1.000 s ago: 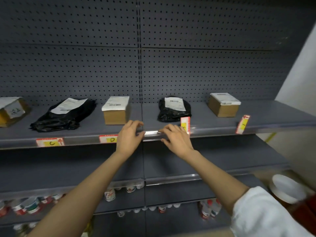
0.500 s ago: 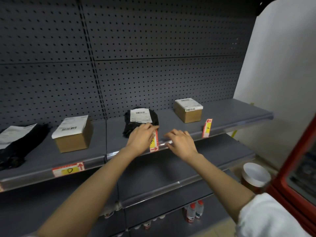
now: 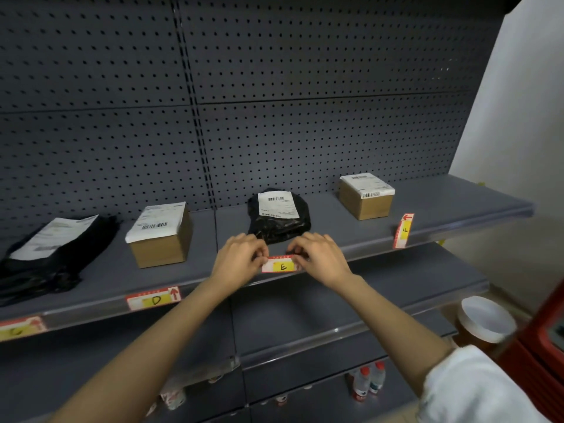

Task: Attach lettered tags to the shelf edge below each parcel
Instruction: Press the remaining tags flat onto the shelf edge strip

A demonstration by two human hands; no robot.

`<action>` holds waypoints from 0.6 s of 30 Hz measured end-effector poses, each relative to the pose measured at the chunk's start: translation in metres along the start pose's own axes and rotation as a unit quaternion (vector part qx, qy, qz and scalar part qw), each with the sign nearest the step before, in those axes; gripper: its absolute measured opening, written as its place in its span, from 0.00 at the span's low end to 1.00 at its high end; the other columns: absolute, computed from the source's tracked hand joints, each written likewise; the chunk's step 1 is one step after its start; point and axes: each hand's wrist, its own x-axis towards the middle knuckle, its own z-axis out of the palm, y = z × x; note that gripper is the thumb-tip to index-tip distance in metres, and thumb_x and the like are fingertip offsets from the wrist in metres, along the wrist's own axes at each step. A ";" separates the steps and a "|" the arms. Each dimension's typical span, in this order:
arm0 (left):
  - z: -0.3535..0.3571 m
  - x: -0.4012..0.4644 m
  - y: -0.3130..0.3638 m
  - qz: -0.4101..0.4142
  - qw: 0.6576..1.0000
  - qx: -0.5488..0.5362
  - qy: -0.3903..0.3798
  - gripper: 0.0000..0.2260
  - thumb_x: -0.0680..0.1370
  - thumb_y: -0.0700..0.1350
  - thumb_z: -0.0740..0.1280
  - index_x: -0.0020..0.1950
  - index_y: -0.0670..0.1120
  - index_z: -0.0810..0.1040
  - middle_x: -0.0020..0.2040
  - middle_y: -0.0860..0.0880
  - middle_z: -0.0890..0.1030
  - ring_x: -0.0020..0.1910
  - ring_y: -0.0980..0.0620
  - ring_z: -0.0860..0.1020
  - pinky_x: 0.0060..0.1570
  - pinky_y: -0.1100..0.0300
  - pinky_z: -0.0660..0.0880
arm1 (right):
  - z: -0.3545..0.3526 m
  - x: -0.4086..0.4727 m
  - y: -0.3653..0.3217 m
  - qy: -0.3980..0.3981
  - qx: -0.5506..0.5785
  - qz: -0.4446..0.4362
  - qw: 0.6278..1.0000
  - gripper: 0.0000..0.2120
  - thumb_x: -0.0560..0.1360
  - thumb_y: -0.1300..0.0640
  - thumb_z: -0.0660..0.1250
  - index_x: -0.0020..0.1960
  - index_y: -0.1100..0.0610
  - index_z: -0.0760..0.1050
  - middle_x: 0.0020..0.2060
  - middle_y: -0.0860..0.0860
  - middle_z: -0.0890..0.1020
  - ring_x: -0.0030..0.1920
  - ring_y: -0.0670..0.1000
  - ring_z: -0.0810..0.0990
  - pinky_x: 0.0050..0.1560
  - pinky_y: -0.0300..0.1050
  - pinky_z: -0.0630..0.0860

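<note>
Both hands pinch the E tag [image 3: 281,264] flat against the shelf edge [image 3: 360,250], left hand [image 3: 239,259] at its nine o'clock end and right hand [image 3: 320,257] at its three o'clock end, likely to seat it level directly under the black bag parcel [image 3: 279,219] at twelve o'clock. The D tag [image 3: 154,298] sits below the cardboard box [image 3: 160,236], while the F tag [image 3: 403,230] hangs tilted by another box [image 3: 366,195]. A white-lidded tub [image 3: 485,320] at four o'clock is shut, contents hidden.
</note>
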 end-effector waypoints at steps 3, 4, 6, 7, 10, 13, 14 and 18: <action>0.009 -0.008 -0.003 -0.013 0.999 0.016 0.026 0.03 0.71 0.43 0.71 0.40 0.49 0.79 0.39 0.51 0.79 0.43 0.51 0.73 0.43 0.60 0.65 | 0.007 -0.002 -0.002 0.022 -0.002 -0.012 1.000 0.08 0.72 0.56 0.67 0.51 0.50 0.75 0.46 0.48 0.81 0.49 0.52 0.77 0.50 0.45 0.68; 0.012 -0.009 -0.001 -0.020 0.999 0.013 0.034 0.02 0.71 0.43 0.71 0.40 0.49 0.79 0.39 0.51 0.80 0.43 0.50 0.73 0.43 0.59 0.65 | 0.009 -0.004 -0.001 0.030 0.002 -0.009 1.000 0.08 0.72 0.57 0.67 0.51 0.51 0.75 0.45 0.48 0.81 0.49 0.52 0.77 0.50 0.45 0.67; 0.016 -0.008 0.003 -0.029 0.999 0.012 0.042 0.02 0.71 0.41 0.70 0.40 0.49 0.80 0.39 0.50 0.80 0.44 0.50 0.74 0.44 0.58 0.67 | 0.009 -0.008 0.002 0.034 0.006 0.005 0.999 0.09 0.71 0.58 0.68 0.51 0.51 0.74 0.45 0.47 0.81 0.49 0.52 0.77 0.49 0.46 0.67; 0.018 -0.008 0.005 -0.030 0.998 0.016 0.044 0.03 0.71 0.41 0.70 0.40 0.48 0.80 0.39 0.50 0.81 0.44 0.49 0.74 0.45 0.58 0.67 | 0.008 -0.009 0.003 0.031 0.006 0.012 0.999 0.09 0.71 0.59 0.68 0.51 0.51 0.74 0.44 0.47 0.82 0.49 0.52 0.78 0.49 0.46 0.67; 0.021 -0.006 0.009 -0.029 0.998 0.029 0.055 0.03 0.71 0.40 0.69 0.40 0.48 0.80 0.40 0.49 0.81 0.45 0.49 0.74 0.45 0.59 0.66 | 0.003 -0.010 0.010 0.022 0.012 0.032 0.999 0.08 0.71 0.60 0.68 0.49 0.51 0.74 0.43 0.48 0.82 0.48 0.53 0.79 0.48 0.44 0.65; 0.027 -0.007 0.013 -0.015 0.998 0.036 0.056 0.02 0.72 0.40 0.69 0.41 0.47 0.80 0.41 0.48 0.82 0.44 0.49 0.74 0.45 0.58 0.65 | 0.001 -0.010 0.014 0.019 0.015 0.039 0.999 0.06 0.72 0.60 0.68 0.48 0.52 0.76 0.44 0.49 0.82 0.48 0.52 0.80 0.49 0.43 0.64; 0.028 -0.007 0.014 -0.011 0.997 0.039 0.059 0.02 0.72 0.41 0.69 0.42 0.47 0.81 0.42 0.48 0.82 0.44 0.48 0.74 0.45 0.58 0.65 | 0.002 -0.011 0.015 0.018 0.009 0.037 0.999 0.06 0.73 0.60 0.67 0.48 0.52 0.77 0.44 0.50 0.82 0.48 0.53 0.79 0.50 0.44 0.65; 0.029 -0.005 0.013 0.011 0.997 0.059 0.055 0.02 0.74 0.43 0.68 0.44 0.46 0.81 0.43 0.47 0.81 0.46 0.48 0.74 0.46 0.58 0.65 | 0.001 -0.014 0.020 0.021 -0.013 0.017 1.000 0.06 0.74 0.59 0.66 0.49 0.51 0.79 0.46 0.51 0.81 0.50 0.54 0.79 0.54 0.47 0.68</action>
